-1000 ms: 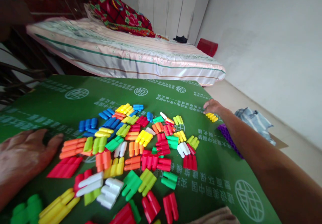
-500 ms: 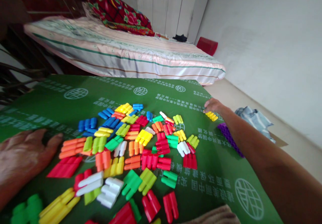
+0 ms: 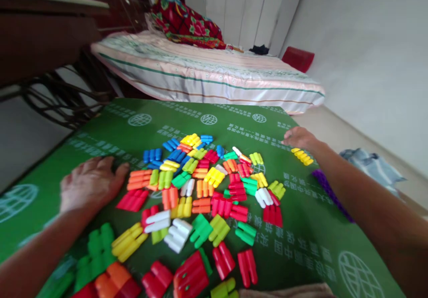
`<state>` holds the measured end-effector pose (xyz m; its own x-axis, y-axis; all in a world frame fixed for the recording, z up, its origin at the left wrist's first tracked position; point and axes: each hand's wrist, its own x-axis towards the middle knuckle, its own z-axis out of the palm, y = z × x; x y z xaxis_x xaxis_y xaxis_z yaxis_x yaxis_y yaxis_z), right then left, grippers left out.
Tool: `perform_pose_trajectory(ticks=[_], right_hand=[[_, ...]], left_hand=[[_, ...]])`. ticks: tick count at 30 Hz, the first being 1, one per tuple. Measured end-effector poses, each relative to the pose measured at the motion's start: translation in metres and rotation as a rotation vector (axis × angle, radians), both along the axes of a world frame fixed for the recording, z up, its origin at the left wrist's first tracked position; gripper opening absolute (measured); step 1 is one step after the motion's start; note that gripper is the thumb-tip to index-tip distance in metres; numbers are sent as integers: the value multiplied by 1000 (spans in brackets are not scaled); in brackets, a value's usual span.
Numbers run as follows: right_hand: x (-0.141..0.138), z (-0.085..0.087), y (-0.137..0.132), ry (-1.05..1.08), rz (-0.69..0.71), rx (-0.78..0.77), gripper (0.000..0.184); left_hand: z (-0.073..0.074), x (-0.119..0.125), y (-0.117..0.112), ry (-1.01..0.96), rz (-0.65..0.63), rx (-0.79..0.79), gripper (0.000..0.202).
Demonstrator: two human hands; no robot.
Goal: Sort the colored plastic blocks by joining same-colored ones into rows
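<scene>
My left hand (image 3: 90,184) lies flat on the green board with fingers spread, its thumb close to an orange toy block (image 3: 138,180). To the right of it spreads a loose heap of plastic building blocks with rounded prongs, in red, yellow, blue, green, orange and white; a yellow block (image 3: 214,177) lies mid-heap. My right hand (image 3: 301,138) reaches to the far right of the board, fingers extended and nothing seen in them. Just on the near side of it sits a row of yellow prongs (image 3: 302,156), apart from the heap. The wrist hides part of that hand.
The green board (image 3: 287,253) has white printed lettering and globe marks. A purple textured item (image 3: 332,195) lies by its right edge, partly behind my forearm. Brown cloth (image 3: 287,291) shows at the near edge. Beyond stand a bed (image 3: 214,77) and, at left, a dark wooden table (image 3: 50,39).
The view has swung left, so everything sits further right. My right hand has shifted slightly away from the yellow row. My left hand stays beside the orange block.
</scene>
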<state>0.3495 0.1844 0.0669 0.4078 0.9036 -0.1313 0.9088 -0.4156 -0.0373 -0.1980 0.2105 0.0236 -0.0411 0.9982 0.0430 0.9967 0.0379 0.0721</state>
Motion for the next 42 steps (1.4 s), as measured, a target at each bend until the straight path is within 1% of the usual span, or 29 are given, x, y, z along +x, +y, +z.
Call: perform_pose_trajectory(ticks=[2, 3, 4, 6, 8, 10, 11, 12, 14, 15, 17, 20, 22, 25, 28, 30, 32, 34, 36, 38, 42], right_hand=[[-17, 0, -1, 4, 68, 9, 22], [-26, 0, -1, 17, 115, 18, 25], [-37, -1, -2, 35, 162, 38, 28], [-65, -2, -7, 147, 295, 80, 31], [-102, 0, -16, 321, 484, 123, 31], [-146, 6, -30, 463, 688, 159, 27], [-168, 10, -36, 503, 787, 140, 25], [-191, 14, -42, 515, 869, 132, 22], [-232, 21, -50, 460, 1029, 129, 17], [-250, 24, -51, 417, 1065, 134, 15], [-280, 24, -48, 343, 1090, 130, 14], [-309, 19, -40, 268, 1080, 126, 17], [-321, 12, -39, 218, 1063, 117, 21], [-331, 3, -52, 170, 1059, 94, 21], [-330, -4, -71, 191, 1092, 86, 19], [-323, -4, -75, 223, 1098, 93, 19], [-315, -2, -69, 232, 1046, 115, 21], [-308, 0, -56, 214, 959, 138, 23], [-306, 1, -42, 192, 907, 137, 23], [-311, 0, -32, 164, 916, 120, 22], [-328, -2, -25, 118, 975, 100, 22]], left_hand=[[5, 10, -9, -21, 13, -2, 71], [4, 13, -11, -3, 71, 39, 67], [2, 15, -12, 12, 82, 50, 65], [-5, 14, -12, 30, 102, 62, 62], [-10, 13, -13, 40, 118, 79, 60], [-13, 12, -14, 39, 122, 91, 59], [-13, 12, -14, 37, 120, 96, 59], [-13, 12, -15, 34, 116, 100, 59], [-13, 12, -16, 29, 109, 108, 59], [-14, 11, -16, 27, 107, 113, 59], [-16, 10, -16, 26, 106, 122, 58], [-18, 9, -15, 23, 105, 135, 58], [-18, 9, -15, 18, 104, 138, 58], [-17, 9, -16, 9, 106, 137, 58], [-16, 9, -16, -1, 104, 136, 58], [-16, 9, -16, -5, 104, 138, 58], [-16, 10, -15, -7, 106, 138, 58], [-17, 10, -15, -6, 108, 135, 58], [-17, 10, -15, -4, 109, 130, 58], [-16, 10, -16, 1, 109, 125, 58], [-15, 9, -16, 13, 107, 117, 59]])
